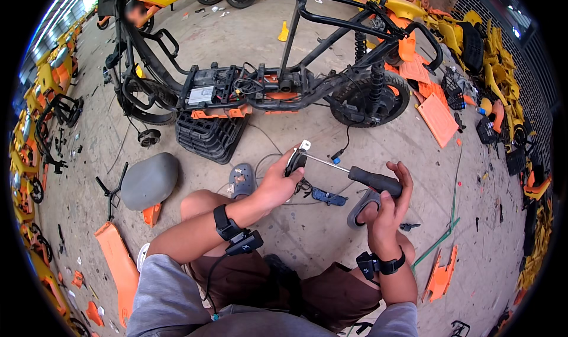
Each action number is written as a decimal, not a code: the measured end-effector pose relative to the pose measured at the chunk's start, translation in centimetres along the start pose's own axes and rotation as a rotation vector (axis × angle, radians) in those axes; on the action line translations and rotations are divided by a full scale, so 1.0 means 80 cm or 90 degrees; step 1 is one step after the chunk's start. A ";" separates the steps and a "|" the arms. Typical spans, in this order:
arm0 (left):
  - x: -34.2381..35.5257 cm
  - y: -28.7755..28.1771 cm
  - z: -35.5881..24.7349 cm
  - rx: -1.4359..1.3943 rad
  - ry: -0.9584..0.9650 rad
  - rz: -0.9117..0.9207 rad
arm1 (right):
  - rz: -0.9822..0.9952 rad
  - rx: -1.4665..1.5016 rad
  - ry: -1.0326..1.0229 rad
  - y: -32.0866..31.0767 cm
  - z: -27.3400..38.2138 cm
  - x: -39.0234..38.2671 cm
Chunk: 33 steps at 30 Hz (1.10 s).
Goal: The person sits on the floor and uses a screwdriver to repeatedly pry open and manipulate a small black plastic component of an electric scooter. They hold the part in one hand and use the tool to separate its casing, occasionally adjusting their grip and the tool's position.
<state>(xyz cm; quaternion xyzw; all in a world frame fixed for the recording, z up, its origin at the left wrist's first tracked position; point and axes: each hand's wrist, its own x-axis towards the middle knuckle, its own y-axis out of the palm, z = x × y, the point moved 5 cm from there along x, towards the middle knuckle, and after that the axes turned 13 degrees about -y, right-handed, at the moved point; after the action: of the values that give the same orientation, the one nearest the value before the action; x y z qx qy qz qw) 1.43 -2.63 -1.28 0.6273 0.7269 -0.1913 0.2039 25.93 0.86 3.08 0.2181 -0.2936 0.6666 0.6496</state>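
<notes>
My left hand [277,184] is closed around a small black part [294,162] with a pale metal tab [305,145] sticking up from it. In my right hand [386,216] is a screwdriver [374,181] with a thick black handle; thumb and fingers grip its butt end. The long steel shaft points left, and its tip meets the black part near my left fingers. Whether the tip sits in a screw is too small to tell. Below the shaft, a dark blue strip-shaped part [329,197] lies on the floor beside thin cables.
Ahead stands a stripped scooter frame [290,94] over a black plastic crate [210,137]. A grey seat [149,181] and an orange panel [116,266] lie to the left. Orange panels [436,121] and piled yellow parts [503,71] are at the right.
</notes>
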 end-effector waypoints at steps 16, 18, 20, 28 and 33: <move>0.007 -0.003 0.008 0.016 0.044 -0.026 | 0.010 0.019 0.027 0.004 0.002 -0.001; 0.007 -0.001 0.006 0.015 0.049 -0.025 | 0.010 0.018 0.042 0.002 0.004 0.000; 0.004 -0.003 0.005 0.008 0.033 -0.024 | -0.027 0.084 0.191 0.006 0.006 -0.003; 0.006 -0.002 0.009 -0.002 0.030 -0.038 | 0.088 -0.123 -0.133 0.005 0.015 -0.002; 0.008 -0.004 0.012 -0.022 0.035 -0.037 | 0.040 0.004 0.069 0.005 0.009 -0.013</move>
<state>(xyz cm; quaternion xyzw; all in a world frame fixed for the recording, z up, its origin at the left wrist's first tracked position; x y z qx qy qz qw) 1.09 -2.62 -2.45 0.6071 0.7534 -0.1671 0.1893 25.57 -0.37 2.86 0.1744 -0.2628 0.6982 0.6427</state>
